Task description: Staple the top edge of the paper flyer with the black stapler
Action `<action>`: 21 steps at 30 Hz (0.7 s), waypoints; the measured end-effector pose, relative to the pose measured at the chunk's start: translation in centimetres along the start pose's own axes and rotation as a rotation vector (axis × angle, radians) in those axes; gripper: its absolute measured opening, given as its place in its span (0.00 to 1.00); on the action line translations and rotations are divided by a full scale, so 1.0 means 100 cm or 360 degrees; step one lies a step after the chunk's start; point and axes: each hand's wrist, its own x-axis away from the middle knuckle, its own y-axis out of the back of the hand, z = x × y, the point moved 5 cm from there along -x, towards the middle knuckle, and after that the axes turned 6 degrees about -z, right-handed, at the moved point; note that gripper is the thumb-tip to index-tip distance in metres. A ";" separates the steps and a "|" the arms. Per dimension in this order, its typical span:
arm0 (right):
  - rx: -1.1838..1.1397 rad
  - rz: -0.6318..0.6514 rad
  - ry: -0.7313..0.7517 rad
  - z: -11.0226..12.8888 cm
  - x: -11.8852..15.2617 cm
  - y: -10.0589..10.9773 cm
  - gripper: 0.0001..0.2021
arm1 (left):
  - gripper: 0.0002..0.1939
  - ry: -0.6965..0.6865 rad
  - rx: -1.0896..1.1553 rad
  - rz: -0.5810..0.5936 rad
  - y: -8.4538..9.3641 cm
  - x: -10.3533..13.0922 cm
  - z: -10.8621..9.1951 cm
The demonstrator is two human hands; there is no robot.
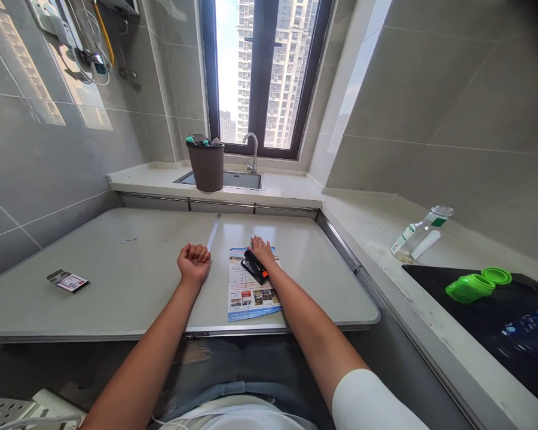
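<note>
A printed leaflet [246,310] with blue edges lies on the folding table in front of me. On top of it rests a black stapler [252,264] with an orange-red mark near one end. My right hand [262,248] lies palm down at the leaflet's upper edge, fingers stretched forward, just beside the stapler. To the left of the leaflet, my left hand [194,261] rests palm up on the table, its fingers curled in with nothing visible in them. Far to the left lies a small dark packet [69,280] with a white and pink label.
The table [130,251] has a seam across it. Behind stand a brown bin [207,167], a sink [244,180] and a tap [252,152]. On the right counter [367,215] are a leaning glass bottle [421,234], a green open container [470,288] and a dark blue bottle [526,334].
</note>
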 end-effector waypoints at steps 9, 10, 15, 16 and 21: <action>-0.0181 0.0009 0.0110 0.098 -0.008 -0.043 0.28 | 0.29 -0.0007 0.0066 0.0049 0.003 -0.002 -0.002; -0.0203 -0.0014 0.0113 0.102 -0.008 -0.043 0.28 | 0.29 -0.0011 0.0061 0.0054 0.003 -0.002 -0.003; -0.0295 -0.0277 0.0024 0.096 -0.010 -0.022 0.29 | 0.28 -0.0015 0.0063 0.0062 0.003 -0.003 -0.003; -0.0306 -0.0351 -0.0011 0.088 -0.011 -0.012 0.27 | 0.28 -0.0018 0.0070 0.0061 0.003 -0.003 -0.003; -0.0262 -0.0459 -0.0240 0.005 -0.007 0.043 0.25 | 0.27 -0.0020 0.0096 0.0040 0.003 -0.002 -0.004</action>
